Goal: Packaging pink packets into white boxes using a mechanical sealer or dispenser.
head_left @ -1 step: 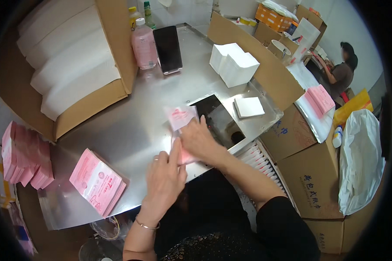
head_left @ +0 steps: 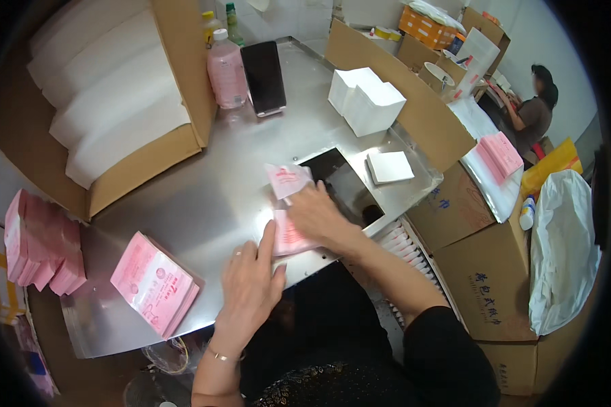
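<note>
My right hand (head_left: 319, 214) lies over a flat pink packet (head_left: 286, 237) near the front edge of the metal table (head_left: 204, 203). Its fingertips pinch the lower edge of a pink-and-white wrapper (head_left: 286, 180), which stands up just left of a dark rectangular opening (head_left: 343, 183) in the table. My left hand (head_left: 251, 285) rests flat on the table with its fingers together. Its index finger touches the left side of the flat packet, and it holds nothing.
A stack of pink packets (head_left: 153, 281) lies front left, with more piled at the far left (head_left: 41, 247). A cardboard box (head_left: 183, 81) holds white stacks. Behind stand a pink bottle (head_left: 226, 71), a black phone (head_left: 263, 76) and white tissue stacks (head_left: 366, 102). Another person (head_left: 533, 108) works back right.
</note>
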Demonstrator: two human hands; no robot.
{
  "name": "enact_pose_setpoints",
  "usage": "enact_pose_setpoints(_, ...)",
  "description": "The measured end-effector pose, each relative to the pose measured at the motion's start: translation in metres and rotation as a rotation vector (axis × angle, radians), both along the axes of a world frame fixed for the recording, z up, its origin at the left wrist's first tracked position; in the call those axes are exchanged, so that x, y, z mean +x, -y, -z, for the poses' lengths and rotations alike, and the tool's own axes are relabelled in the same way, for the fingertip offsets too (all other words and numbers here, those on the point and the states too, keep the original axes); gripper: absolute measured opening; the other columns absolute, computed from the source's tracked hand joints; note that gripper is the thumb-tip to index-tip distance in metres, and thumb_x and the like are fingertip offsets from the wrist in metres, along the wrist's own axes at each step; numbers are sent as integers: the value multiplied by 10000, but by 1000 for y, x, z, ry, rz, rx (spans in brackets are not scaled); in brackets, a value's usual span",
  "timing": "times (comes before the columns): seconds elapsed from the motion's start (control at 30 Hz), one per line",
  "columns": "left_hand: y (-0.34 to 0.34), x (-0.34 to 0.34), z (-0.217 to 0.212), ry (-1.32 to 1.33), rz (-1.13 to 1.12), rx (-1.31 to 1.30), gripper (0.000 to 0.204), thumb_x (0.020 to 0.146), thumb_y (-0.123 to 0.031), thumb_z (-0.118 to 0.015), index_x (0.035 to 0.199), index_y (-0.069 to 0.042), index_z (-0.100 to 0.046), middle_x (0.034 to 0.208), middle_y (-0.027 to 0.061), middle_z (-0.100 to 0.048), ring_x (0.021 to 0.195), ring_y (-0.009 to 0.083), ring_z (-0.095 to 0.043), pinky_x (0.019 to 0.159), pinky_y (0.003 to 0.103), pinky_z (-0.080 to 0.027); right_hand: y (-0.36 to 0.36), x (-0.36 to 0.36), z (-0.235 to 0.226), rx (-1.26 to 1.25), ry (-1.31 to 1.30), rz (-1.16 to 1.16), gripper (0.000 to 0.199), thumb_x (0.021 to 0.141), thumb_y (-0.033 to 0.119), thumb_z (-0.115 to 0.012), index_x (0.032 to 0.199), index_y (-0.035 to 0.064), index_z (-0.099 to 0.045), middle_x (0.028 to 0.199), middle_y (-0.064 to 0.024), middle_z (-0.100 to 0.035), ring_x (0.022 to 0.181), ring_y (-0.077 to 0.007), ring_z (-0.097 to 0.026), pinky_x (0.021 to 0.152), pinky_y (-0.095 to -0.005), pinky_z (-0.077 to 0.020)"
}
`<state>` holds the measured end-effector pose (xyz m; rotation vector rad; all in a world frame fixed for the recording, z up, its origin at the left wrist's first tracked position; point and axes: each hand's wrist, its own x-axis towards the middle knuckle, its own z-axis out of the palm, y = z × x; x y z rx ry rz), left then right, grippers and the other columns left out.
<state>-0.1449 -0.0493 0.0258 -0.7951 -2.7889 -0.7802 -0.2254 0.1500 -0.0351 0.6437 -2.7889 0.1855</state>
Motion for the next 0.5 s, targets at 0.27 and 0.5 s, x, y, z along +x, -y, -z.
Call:
enact_pose_setpoints(0.27, 50, 34, -9, -134, -34, 144, 248, 702, 29, -630, 925, -78, -610, 1029, 116, -542, 995, 321, -530, 856, 428, -416, -54, 25, -9, -41, 104, 283, 152, 869, 108, -619, 981, 11, -655, 829, -213, -690, 801, -404, -685, 733, -504, -534)
enact_pose_setpoints(0.5, 164, 45, -3, -241, -686, -180, 203, 777, 0, -622, 969, -29, -566, 1101, 152, -585, 1056, 342, -530, 1044, 470, -334, -119, 17, -5, 73, -344, 685, 159, 891, 172, -642, 935, 21, -667, 909, -160, -621, 905, -323, -595, 758, -457, -478)
